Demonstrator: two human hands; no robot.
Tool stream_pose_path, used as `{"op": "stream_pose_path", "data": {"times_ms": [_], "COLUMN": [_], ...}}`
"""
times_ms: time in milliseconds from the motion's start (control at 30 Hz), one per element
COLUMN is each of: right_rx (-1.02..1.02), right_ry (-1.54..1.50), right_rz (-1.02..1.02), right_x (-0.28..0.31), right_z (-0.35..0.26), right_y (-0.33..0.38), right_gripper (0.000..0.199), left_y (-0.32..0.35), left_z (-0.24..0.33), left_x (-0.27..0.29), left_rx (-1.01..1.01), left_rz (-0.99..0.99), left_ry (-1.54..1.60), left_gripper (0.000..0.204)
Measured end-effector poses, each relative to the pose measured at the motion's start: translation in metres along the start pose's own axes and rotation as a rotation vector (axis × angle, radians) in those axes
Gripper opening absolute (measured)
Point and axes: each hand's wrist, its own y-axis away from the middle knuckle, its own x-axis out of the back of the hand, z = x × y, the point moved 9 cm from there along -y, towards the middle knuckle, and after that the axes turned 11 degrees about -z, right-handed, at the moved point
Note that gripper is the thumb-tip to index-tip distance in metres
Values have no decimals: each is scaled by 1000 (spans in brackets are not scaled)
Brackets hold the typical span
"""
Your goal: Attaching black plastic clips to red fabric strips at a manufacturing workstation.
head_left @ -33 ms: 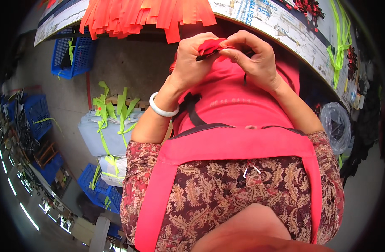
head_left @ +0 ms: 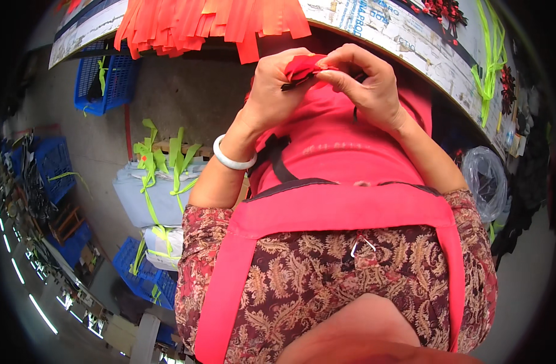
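My left hand (head_left: 272,85) and my right hand (head_left: 369,85) meet just below the workbench edge (head_left: 405,39). Both pinch a small red folded piece of fabric (head_left: 302,65) between thumbs and fingertips. A dark bit pokes out of its lower left end. There is a white bangle (head_left: 231,159) on my left wrist. Below the hands lie my red apron (head_left: 332,206) and a patterned brown blouse. A bundle of orange strips (head_left: 205,24) hangs over the bench edge just left of my hands.
White sacks tied with yellow-green ribbon (head_left: 157,188) stand on the floor at my left. Blue crates (head_left: 99,79) sit beyond and below them. A clear plastic bag (head_left: 487,179) hangs at the right. Yellow-green strips (head_left: 490,67) lie on the bench.
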Motion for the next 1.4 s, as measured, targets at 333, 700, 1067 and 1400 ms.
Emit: {"op": "stream_pose_path", "data": {"times_ms": [333,700,1067,1400], "right_rx": [-45,-13,93,-79], "right_ry": [65,-17,317,255], "right_rz": [-100,-210,-152,-272], "right_x": [12,32,36,14], "right_z": [-22,-144,-125,-76], "right_y": [-11,-117,-141,-74], "right_gripper": [13,22,20,15], "left_y": [-24,-26,-16,-18], "left_z": [37,140,54,15], "left_x": [16,74,39,9], "left_rx": [-28,95,481,525], "left_rz": [22,419,120,-62], "left_ry": [-41,57,659,852], "left_gripper": [7,7,13,16]}}
